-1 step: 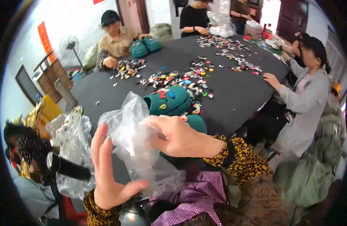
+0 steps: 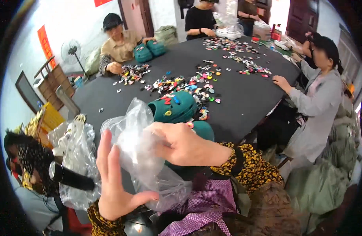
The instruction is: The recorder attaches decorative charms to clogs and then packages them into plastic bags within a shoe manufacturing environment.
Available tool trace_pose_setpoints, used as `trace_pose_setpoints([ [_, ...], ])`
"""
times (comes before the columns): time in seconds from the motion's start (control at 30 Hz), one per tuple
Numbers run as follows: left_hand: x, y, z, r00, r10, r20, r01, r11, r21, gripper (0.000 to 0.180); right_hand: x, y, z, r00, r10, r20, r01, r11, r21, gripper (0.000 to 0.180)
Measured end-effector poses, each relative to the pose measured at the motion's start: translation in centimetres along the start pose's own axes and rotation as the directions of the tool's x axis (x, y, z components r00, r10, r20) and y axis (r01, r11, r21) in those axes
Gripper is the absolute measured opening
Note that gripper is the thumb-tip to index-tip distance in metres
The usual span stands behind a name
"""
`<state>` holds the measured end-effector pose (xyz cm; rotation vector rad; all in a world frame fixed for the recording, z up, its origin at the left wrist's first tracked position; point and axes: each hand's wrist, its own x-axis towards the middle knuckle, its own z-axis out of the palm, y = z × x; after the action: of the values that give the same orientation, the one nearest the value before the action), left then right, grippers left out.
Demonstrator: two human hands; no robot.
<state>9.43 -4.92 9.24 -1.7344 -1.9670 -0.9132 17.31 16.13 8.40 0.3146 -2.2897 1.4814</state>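
My right hand [image 2: 185, 143] pinches a clear plastic bag [image 2: 139, 149], which hangs crumpled in front of me over the near edge of the table. Its fingertips are partly lost behind the film. My left hand [image 2: 116, 185] is raised beside the bag, fingers stretched up and thumb spread out, gripping nothing. Just beyond the right hand rests a dark green clog [image 2: 175, 107] with small colourful charms on its top. Another green clog [image 2: 202, 129] is partly covered by that hand.
Piles of colourful charms [image 2: 173, 84] spread over the dark table [image 2: 244, 106]. Several people sit around it, one by a pair of green clogs [image 2: 143, 53]. On my left are more plastic bags [image 2: 76, 165] and a black cylinder [image 2: 72, 177]; a purple checked cloth [image 2: 208, 200] lies below my hands.
Hardly anything differs. The view has shifted slightly, and my left hand sits a little further right, with its thumb nearer the hanging bag. My right hand keeps its pinch.
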Motion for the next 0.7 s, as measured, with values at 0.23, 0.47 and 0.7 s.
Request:
trace_pose_setpoints([
  [0.23,-2.5,-2.2,3.4,0.957,-0.219,0.191,0.267,0.923,-0.276,0.068,-1.4,-1.1,1.5,0.979,-0.065,0.192,0.049,0.995,0.089,0.027],
  [0.47,-1.7,-4.9,2.2,0.886,-0.371,-0.278,0.324,0.925,-0.2,0.047,-1.6,-0.1,-0.7,0.907,-0.416,-0.061,0.385,0.881,-0.276,0.046],
  [0.7,2.6,-4.9,1.3,0.984,-0.128,-0.12,0.151,0.968,0.2,0.034,-3.8,3.8,-4.8,0.957,-0.285,-0.047,0.187,0.738,-0.648,0.024],
])
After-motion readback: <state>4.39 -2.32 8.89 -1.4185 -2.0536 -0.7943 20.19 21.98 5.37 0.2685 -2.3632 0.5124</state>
